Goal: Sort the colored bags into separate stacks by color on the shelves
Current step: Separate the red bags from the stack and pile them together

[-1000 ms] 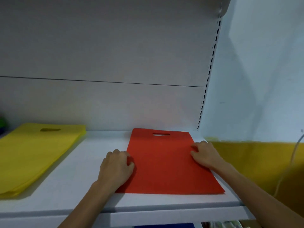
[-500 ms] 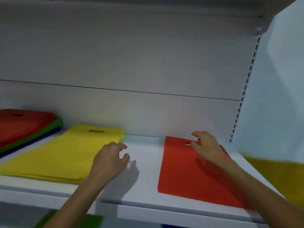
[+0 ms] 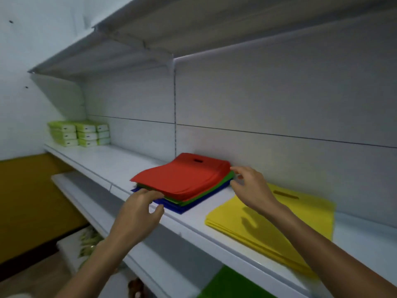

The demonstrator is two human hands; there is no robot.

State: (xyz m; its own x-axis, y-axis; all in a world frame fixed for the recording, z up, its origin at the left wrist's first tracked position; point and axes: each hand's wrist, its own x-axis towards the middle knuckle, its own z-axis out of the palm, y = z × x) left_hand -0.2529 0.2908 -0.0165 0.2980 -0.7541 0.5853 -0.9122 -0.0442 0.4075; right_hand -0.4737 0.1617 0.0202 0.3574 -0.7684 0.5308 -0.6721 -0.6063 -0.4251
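A mixed stack sits on the white shelf [image 3: 120, 168]: red bags [image 3: 184, 177] on top, green bags [image 3: 225, 179] under them, blue bags [image 3: 182, 208] at the bottom. Right of it lies a flat stack of yellow bags [image 3: 279, 220]. My left hand [image 3: 139, 214] reaches the stack's front left corner, its fingertips touching the edges just under the red bags. My right hand [image 3: 251, 188] is at the stack's back right corner, index finger at the red edge and thumb by the green and blue edges, with nothing clearly pinched.
Green and white boxes [image 3: 79, 133] are piled at the shelf's far left end. Another shelf [image 3: 150, 39] hangs overhead and a lower shelf [image 3: 90, 196] juts out below. A green bag [image 3: 232, 284] shows at the bottom, under the main shelf.
The view has swung left. Both hands have left the single red bag at the shelf's right end and now flank the mixed red, green and blue stack.
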